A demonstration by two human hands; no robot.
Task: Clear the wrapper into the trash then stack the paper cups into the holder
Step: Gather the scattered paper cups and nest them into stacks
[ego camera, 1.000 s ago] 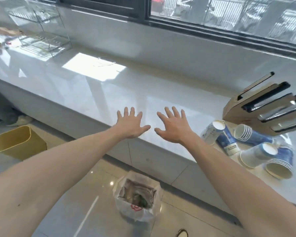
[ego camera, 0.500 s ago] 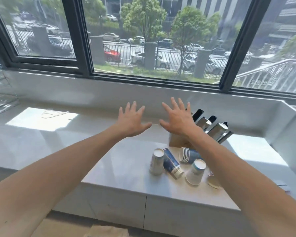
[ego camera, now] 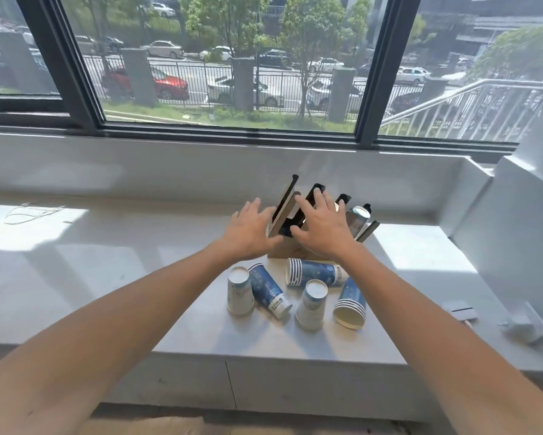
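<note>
Several blue-and-white paper cups lie scattered on the white stone ledge [ego camera: 113, 265]: one upside-down cup [ego camera: 240, 291], a blue cup on its side [ego camera: 269, 290], a lying stack [ego camera: 314, 275], another upside-down cup [ego camera: 311, 304] and a tilted stack [ego camera: 350, 306]. Behind them stands a wooden holder [ego camera: 287, 249] with slanted dark slots. My left hand [ego camera: 248, 233] and my right hand [ego camera: 322, 226] hover over the holder, fingers spread, holding nothing. A crumpled clear wrapper [ego camera: 526, 324] lies at the ledge's right end.
A small grey flat item [ego camera: 460, 310] lies near the wrapper. A thin white cable [ego camera: 31, 211] rests at the far left of the ledge. A white wall block [ego camera: 515, 233] bounds the ledge on the right; a window runs behind.
The view has swung up and right from the floor and trash bag to the cups. Both hands stay spread and now sit in front of the holder.
</note>
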